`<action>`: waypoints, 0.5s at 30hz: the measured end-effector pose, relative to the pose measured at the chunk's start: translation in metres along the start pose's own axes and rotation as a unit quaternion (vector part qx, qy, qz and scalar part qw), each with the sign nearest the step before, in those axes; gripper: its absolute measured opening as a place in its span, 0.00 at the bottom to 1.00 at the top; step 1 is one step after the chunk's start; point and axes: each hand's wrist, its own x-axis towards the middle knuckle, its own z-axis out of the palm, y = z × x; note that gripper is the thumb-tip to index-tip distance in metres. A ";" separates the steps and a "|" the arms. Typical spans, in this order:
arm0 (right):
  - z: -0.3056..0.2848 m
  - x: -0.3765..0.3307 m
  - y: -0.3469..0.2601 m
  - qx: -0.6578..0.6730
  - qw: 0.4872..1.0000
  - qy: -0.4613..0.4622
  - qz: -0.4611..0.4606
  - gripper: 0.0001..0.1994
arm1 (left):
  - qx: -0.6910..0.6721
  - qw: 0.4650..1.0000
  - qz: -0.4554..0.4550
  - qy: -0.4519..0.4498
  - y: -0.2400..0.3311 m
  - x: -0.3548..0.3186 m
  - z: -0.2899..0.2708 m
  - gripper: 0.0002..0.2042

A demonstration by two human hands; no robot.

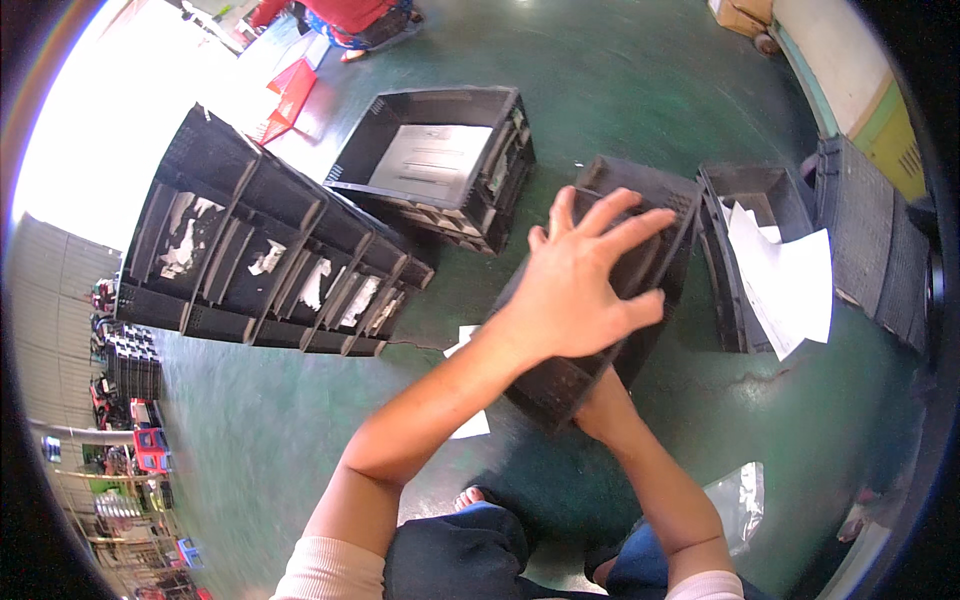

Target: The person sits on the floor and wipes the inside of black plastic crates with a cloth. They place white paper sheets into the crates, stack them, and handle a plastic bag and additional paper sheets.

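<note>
My left hand (580, 280) lies spread over the top of a black plastic crate (655, 205) that I hold tilted above the green floor. Its fingers are apart and pressed on the crate's side. My right hand (600, 405) is under the crate's lower end, mostly hidden behind it; only the wrist and forearm show. The crate sits between both hands in the middle of the view.
A row of stacked black crates (260, 255) with white paper scraps lies at the left. An open black crate (440, 160) with a grey sheet stands beyond. Another crate (750, 200) holding white papers is at the right. A person in red (350, 20) is far back.
</note>
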 end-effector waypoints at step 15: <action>-0.034 -0.029 0.119 -0.461 0.827 -0.239 0.216 0.19 | -0.053 0.997 -0.006 0.051 -0.015 -0.006 -0.005 0.30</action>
